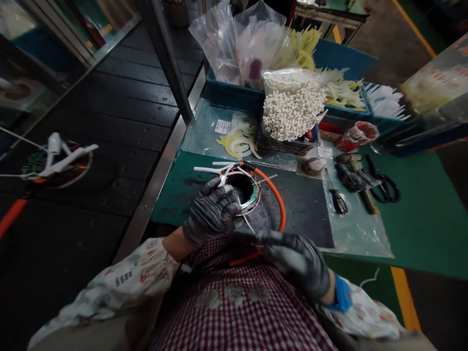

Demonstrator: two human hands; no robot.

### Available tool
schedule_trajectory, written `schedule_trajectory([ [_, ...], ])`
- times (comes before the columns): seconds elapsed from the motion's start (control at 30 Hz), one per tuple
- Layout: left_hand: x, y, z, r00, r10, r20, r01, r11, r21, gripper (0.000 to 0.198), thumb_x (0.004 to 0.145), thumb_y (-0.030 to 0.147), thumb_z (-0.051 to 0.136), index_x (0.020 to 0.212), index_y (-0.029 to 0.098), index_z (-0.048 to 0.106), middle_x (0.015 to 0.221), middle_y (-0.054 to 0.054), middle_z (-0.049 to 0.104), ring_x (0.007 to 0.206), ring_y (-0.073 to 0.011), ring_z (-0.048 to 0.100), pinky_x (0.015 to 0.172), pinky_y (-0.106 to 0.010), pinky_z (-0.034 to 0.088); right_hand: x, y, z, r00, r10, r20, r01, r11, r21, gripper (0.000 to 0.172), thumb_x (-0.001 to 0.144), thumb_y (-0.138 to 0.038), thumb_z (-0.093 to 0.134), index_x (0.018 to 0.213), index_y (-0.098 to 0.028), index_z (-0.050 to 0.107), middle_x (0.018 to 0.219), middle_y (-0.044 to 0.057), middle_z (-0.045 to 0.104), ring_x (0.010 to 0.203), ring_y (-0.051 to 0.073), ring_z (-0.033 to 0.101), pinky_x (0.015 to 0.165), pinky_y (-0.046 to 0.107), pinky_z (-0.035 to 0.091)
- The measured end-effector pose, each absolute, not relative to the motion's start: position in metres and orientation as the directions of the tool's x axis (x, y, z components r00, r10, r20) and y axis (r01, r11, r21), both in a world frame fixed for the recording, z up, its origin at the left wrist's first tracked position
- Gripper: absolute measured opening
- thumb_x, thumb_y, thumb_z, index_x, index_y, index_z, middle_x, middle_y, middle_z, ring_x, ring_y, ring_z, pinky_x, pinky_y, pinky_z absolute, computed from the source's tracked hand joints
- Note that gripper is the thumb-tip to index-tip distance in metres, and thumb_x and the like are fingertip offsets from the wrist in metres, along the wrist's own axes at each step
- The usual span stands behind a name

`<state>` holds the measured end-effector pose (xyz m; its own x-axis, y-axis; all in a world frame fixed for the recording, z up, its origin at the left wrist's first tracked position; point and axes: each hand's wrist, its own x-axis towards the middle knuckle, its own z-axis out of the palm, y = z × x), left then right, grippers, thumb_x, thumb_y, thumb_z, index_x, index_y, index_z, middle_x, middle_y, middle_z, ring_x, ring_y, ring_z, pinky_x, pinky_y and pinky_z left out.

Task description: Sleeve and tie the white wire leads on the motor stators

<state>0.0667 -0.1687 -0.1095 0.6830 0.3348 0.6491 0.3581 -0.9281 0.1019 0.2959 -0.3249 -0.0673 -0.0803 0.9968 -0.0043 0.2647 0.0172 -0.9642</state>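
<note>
A ring-shaped motor stator lies on the dark mat, with copper windings, green lining and white sleeved leads about its rim. My left hand, in a grey striped glove, grips the stator's near-left side, fingers curled over the rim. An orange cable leaves the stator at the back and loops round its right side toward my apron. My right hand, gloved too, is near the cable at the table's front edge. Motion smears its fingers, and I cannot make out whether they hold anything. A thin white strip points from the stator toward this hand.
Behind stand a bag of white-tipped sticks and blue bins of plastic pieces. Yellow curved strips lie in front of the bins. At right are a screwdriver, a hammer and scissors. Another stator sits at far left.
</note>
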Motion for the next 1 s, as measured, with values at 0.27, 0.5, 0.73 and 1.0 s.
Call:
schedule_trajectory([
  [0.27, 0.068, -0.164, -0.097, 0.65, 0.285, 0.704, 0.294, -0.949, 0.112, 0.013, 0.106, 0.039, 0.075, 0.109, 0.027, 0.076, 0.117, 0.002, 0.089, 0.114, -0.0213, 0.079, 0.124, -0.044, 0.053, 0.286, -0.252, -0.076, 0.032, 0.955, 0.294, 0.689, 0.192, -0.699, 0.031, 0.104, -0.043, 0.077, 0.128, -0.025, 0.085, 0.109, 0.011, 0.091, 0.09, 0.028, 0.087, 0.081, 0.038, 0.07],
  [0.5, 0.068, -0.165, -0.102, 0.664, 0.286, 0.691, 0.31, -0.946, 0.094, 0.012, 0.105, 0.04, 0.076, 0.103, 0.029, 0.08, 0.116, 0.003, 0.088, 0.113, -0.0215, 0.079, 0.122, -0.045, 0.054, 0.285, -0.23, -0.062, 0.029, 0.989, 0.146, 0.302, 0.131, -0.944, 0.018, 0.106, -0.036, 0.075, 0.109, -0.024, 0.088, 0.107, 0.006, 0.091, 0.096, 0.025, 0.086, 0.091, 0.039, 0.071],
  [0.73, 0.071, -0.163, -0.1, 0.644, 0.282, 0.711, 0.313, -0.945, 0.092, 0.019, 0.111, 0.042, 0.069, 0.1, 0.028, 0.075, 0.108, 0.003, 0.086, 0.108, -0.0204, 0.078, 0.121, -0.044, 0.055, 0.304, -0.23, -0.052, -0.137, 0.989, 0.049, 0.117, 0.066, -0.991, 0.018, 0.098, -0.04, 0.088, 0.107, -0.025, 0.09, 0.105, 0.005, 0.089, 0.096, 0.024, 0.084, 0.093, 0.043, 0.071],
  [1.0, 0.068, -0.164, -0.105, 0.679, 0.291, 0.674, 0.283, -0.951, 0.126, 0.012, 0.109, 0.037, 0.073, 0.113, 0.027, 0.079, 0.109, 0.002, 0.086, 0.113, -0.0214, 0.076, 0.127, -0.044, 0.049, 0.3, -0.221, -0.048, 0.001, 0.999, 0.054, 0.196, 0.053, -0.979, 0.062, 0.108, -0.079, 0.061, 0.126, -0.025, 0.087, 0.123, 0.01, 0.088, 0.112, 0.028, 0.083, 0.107, 0.045, 0.069],
])
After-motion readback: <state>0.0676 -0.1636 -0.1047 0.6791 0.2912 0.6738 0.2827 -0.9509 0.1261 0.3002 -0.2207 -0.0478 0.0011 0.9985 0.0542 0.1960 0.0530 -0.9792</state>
